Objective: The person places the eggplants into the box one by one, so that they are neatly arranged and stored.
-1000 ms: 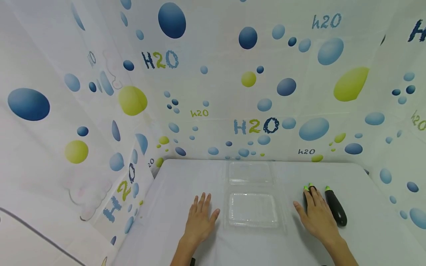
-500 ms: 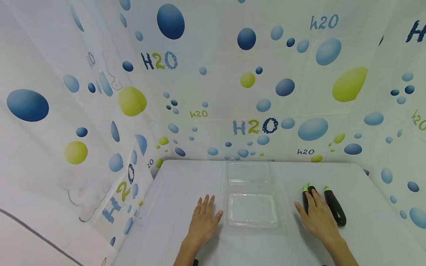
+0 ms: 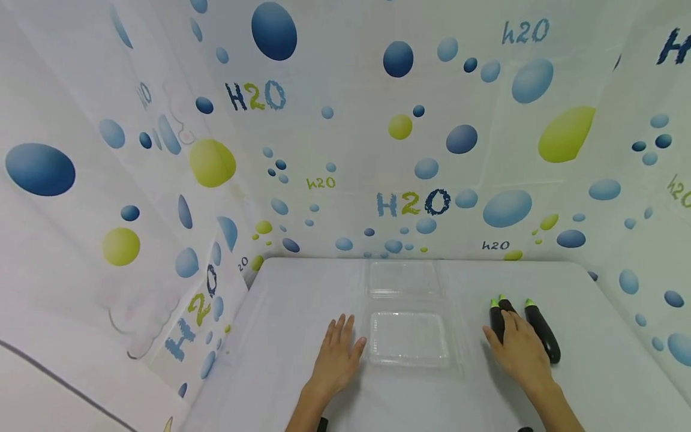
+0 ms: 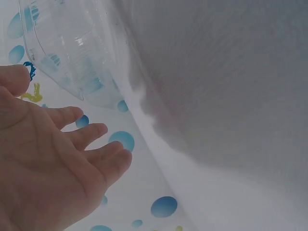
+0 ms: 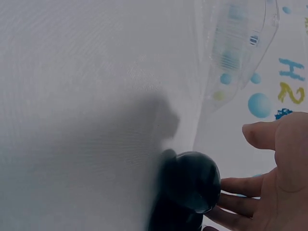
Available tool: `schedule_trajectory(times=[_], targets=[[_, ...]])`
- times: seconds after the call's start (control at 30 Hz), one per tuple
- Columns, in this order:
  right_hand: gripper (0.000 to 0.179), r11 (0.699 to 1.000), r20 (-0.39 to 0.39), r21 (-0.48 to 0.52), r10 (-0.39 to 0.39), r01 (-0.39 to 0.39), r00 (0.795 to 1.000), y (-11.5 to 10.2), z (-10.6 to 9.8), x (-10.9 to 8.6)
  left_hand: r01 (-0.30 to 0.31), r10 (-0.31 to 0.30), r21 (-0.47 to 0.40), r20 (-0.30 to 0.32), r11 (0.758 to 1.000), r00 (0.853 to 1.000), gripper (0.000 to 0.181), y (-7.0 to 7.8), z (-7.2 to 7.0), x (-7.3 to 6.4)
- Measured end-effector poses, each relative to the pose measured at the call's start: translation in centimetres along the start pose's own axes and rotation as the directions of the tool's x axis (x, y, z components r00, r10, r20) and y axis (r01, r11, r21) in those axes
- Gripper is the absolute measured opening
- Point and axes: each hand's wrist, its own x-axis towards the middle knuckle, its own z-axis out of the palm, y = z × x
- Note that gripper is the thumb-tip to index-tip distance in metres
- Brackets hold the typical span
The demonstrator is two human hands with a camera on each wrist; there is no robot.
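Three dark eggplants with bright green stem ends lie at the right of the table in the head view: a left one, a middle one and a right one. Over the middle eggplant is my right hand, its fingers extended and partly hiding it. In the right wrist view, those fingers reach beside a rounded eggplant end; whether they touch it I cannot tell. My left hand holds nothing, fingers spread, just left of a clear plastic clamshell box.
The box's raised lid lies folded back toward the far edge. A white cloth covers the table. Behind it and along the sides hangs a white curtain printed with bubbles and H2O lettering.
My left hand has shifted a little right, closer to the box. The right hand has drawn slightly back, so more of the left and middle eggplants shows.
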Motion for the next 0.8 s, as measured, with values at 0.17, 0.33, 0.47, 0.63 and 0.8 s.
schedule_trajectory(times=[0.17,0.33,0.47,0.63,0.8], targets=[[0.067,1.000,-0.037,0.002,0.011,-0.011,0.999,0.20,0.13,0.05,0.010,-0.010,0.002,0.004,1.000,1.000,0.066,0.03,0.44,0.31],[0.060,1.000,-0.054,-0.006,0.024,-0.024,0.998,0.27,0.13,-0.16,0.018,-0.017,-0.012,0.006,1.000,1.000,0.064,0.12,0.68,0.33],[0.055,1.000,-0.077,-0.015,0.020,-0.022,0.997,0.30,0.12,-0.35,0.022,-0.021,-0.021,0.013,1.000,1.000,0.063,0.27,0.62,0.17],[0.050,1.000,-0.134,-0.021,-0.011,0.008,0.991,0.51,0.25,-0.53,0.024,-0.024,-0.035,0.010,0.999,1.000,0.060,0.22,0.67,0.01],[0.050,1.000,-0.144,-0.025,-0.011,0.007,0.990,0.65,0.38,-0.50,0.030,-0.030,-0.039,-0.006,0.999,1.000,0.058,0.19,0.79,-0.10]])
